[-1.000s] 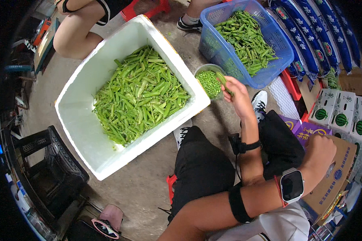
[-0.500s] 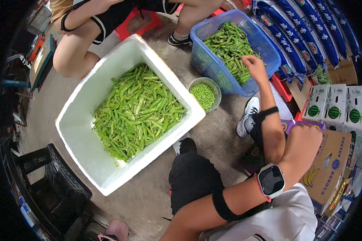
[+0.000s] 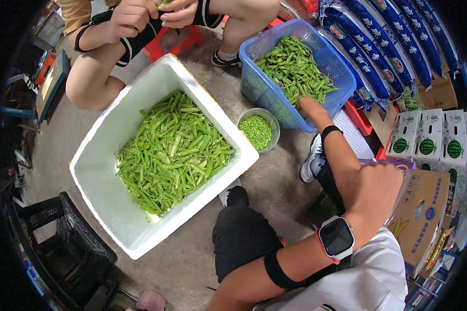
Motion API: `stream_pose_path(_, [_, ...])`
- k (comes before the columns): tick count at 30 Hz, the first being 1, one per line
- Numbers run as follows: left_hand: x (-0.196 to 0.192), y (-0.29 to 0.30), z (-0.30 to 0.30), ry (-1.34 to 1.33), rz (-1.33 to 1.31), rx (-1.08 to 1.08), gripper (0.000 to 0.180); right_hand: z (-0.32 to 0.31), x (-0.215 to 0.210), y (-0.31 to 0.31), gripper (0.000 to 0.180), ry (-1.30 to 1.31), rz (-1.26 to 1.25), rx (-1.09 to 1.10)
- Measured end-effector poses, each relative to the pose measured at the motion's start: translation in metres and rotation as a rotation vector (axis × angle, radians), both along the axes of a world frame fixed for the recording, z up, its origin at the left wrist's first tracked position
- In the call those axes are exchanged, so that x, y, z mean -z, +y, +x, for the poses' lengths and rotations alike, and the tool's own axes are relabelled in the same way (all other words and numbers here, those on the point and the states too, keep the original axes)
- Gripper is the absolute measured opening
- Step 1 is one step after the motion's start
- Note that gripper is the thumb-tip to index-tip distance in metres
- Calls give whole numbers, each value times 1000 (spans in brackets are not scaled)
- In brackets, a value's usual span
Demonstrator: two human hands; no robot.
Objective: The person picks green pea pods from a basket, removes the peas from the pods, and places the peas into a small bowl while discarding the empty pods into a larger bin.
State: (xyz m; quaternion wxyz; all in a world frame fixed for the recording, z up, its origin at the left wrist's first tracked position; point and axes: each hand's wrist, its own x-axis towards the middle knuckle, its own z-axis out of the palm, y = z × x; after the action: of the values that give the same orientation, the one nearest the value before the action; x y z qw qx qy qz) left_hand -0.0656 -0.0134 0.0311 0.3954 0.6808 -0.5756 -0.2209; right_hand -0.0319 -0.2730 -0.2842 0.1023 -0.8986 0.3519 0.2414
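Observation:
My right hand [image 3: 312,107] reaches over the near rim of the blue plastic basket [image 3: 339,71], down at the green pea pods [image 3: 296,70] inside. Its fingertips are hidden among the pods. Across my right arm lies my left arm, with a watch on the wrist. My left hand [image 3: 380,181] is closed, knuckles up, by my right elbow; anything under its fingers is out of sight. A clear tub of shelled green peas [image 3: 256,132] stands between the basket and a white foam box [image 3: 96,155], which holds a wide heap of pods [image 3: 176,150].
Across the foam box sits another person, whose hands [image 3: 132,20] hold a green pod near a red stool [image 3: 171,41]. Blue printed bags [image 3: 379,46] are stacked behind the basket. Cartons [image 3: 425,217] stand at the right, a black plastic crate [image 3: 78,241] at the lower left.
My right hand has moved toward the near rim of the basket and lower into the pods. The other person's hands have come into view with a pod. The whole view has shifted slightly.

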Motion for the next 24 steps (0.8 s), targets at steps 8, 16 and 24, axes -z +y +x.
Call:
stream_pose_path(8, [6,5,5,-80,26,-59,6,12,-40,29,19,-96,-189,45])
stream_pose_path(16, [5,0,23,-56,-56,-82,8,-8,-111,-1,16,-604,41,113])
stream_pose_path(24, [20,-6,46,-65,52,-185,21,-24,-230,51,16,-1144,650,695])
